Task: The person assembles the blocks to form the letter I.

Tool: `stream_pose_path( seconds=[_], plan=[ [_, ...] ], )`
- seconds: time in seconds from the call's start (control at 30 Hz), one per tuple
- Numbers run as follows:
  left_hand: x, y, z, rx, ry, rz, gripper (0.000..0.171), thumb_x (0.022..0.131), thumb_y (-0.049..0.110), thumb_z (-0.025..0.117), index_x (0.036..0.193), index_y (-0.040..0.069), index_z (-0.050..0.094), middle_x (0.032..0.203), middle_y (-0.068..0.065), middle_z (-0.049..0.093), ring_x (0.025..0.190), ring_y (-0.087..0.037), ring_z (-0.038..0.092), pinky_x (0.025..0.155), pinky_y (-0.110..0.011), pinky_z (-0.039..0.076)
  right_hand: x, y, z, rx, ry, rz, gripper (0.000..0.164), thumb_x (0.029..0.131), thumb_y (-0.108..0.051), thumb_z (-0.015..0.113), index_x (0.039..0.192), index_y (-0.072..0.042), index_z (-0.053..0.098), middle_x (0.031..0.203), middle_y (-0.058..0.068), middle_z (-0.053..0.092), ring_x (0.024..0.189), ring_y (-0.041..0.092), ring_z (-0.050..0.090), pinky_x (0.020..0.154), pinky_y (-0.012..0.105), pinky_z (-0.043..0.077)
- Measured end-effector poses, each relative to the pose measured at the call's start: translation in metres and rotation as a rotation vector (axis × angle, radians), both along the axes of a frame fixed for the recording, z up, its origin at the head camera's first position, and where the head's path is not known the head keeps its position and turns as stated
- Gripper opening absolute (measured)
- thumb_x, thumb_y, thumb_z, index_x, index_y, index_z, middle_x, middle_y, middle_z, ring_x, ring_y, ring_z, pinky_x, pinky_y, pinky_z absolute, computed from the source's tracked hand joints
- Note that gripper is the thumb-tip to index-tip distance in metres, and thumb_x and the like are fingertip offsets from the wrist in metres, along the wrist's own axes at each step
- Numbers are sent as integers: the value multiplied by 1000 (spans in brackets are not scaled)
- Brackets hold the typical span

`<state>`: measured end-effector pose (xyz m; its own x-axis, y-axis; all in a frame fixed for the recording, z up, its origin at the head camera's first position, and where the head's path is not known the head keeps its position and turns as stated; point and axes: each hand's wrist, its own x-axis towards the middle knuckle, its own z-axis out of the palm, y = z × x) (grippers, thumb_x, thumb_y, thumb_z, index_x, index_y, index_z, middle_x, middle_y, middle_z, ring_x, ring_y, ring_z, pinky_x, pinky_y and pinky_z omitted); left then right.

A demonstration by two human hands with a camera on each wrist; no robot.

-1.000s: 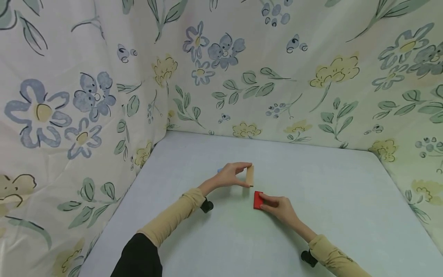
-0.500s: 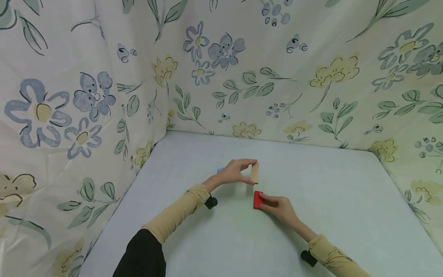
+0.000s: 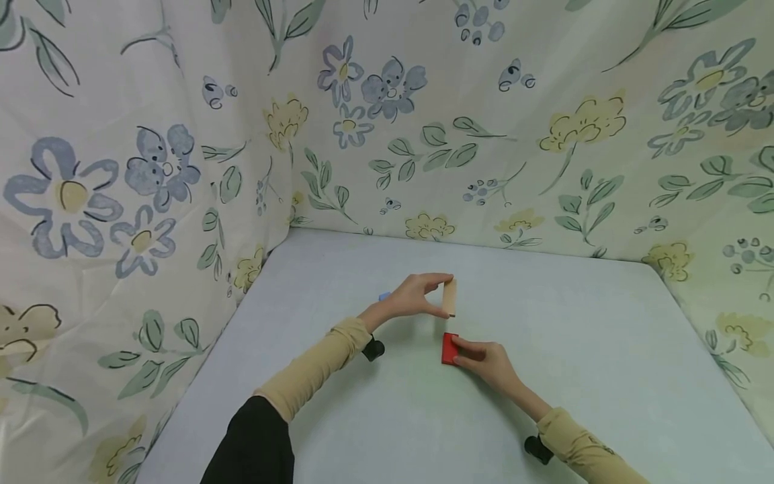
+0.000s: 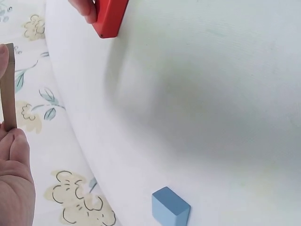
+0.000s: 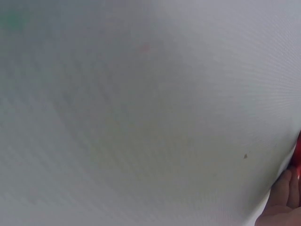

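Observation:
My left hand (image 3: 411, 296) pinches a flat wooden block (image 3: 449, 298) by its two ends, thumb at the near end and fingers at the far end. The block is raised above the white table, beyond the red block. My right hand (image 3: 491, 363) grips a red block (image 3: 449, 349) by its right side, down at the tabletop. In the left wrist view the wooden block (image 4: 8, 89) is at the left edge and the red block (image 4: 110, 18) at the top. The right wrist view catches only the fingers (image 5: 281, 190) and a sliver of red.
A blue block (image 4: 170, 207) lies on the table (image 3: 605, 336); in the head view it is mostly hidden behind the left wrist. Flowered cloth (image 3: 459, 168) hangs along the table's back and sides. A black wrist camera (image 3: 373, 348) sits under the left wrist.
My left hand has carried the wooden block to the right and slightly away from me. The right hand and red block have stayed in place.

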<state>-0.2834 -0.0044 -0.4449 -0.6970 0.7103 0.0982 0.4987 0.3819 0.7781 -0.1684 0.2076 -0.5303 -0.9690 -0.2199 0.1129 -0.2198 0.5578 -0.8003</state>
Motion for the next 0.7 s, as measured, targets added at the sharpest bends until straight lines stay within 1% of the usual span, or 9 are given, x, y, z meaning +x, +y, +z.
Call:
stream_pose_path(
  seconds=[0.13, 0.37, 0.57, 0.7],
  plan=[
    [-2, 2, 3, 3, 9, 3, 82, 73, 21, 83, 143, 8, 42, 148, -3, 43, 134, -16, 44, 108, -21, 38, 0, 0, 0, -2, 5, 4, 44, 79, -20, 76, 121, -13, 66, 120, 6, 66, 115, 25, 61, 91, 23, 50],
    [-4, 5, 8, 12, 18, 0, 83, 73, 23, 83, 143, 8, 42, 148, -4, 43, 134, -18, 45, 107, -20, 39, -1, 0, -1, 4, 16, -3, 43, 79, -23, 76, 120, -12, 67, 118, 9, 67, 113, 26, 62, 90, 25, 52],
    [-5, 6, 5, 2, 13, 9, 83, 74, 24, 82, 144, 11, 41, 149, -2, 41, 135, -16, 44, 108, -19, 38, -2, 1, -4, 1, 31, 6, 42, 80, -24, 76, 119, -12, 68, 118, 11, 67, 112, 28, 62, 89, 26, 52],
    [-5, 6, 3, 3, 5, 13, 83, 74, 22, 82, 144, 10, 40, 150, -2, 41, 135, -16, 43, 108, -20, 38, -2, 1, -4, 3, 31, 9, 43, 80, -23, 76, 120, -11, 67, 118, 11, 67, 112, 28, 62, 89, 25, 52]
  ],
)
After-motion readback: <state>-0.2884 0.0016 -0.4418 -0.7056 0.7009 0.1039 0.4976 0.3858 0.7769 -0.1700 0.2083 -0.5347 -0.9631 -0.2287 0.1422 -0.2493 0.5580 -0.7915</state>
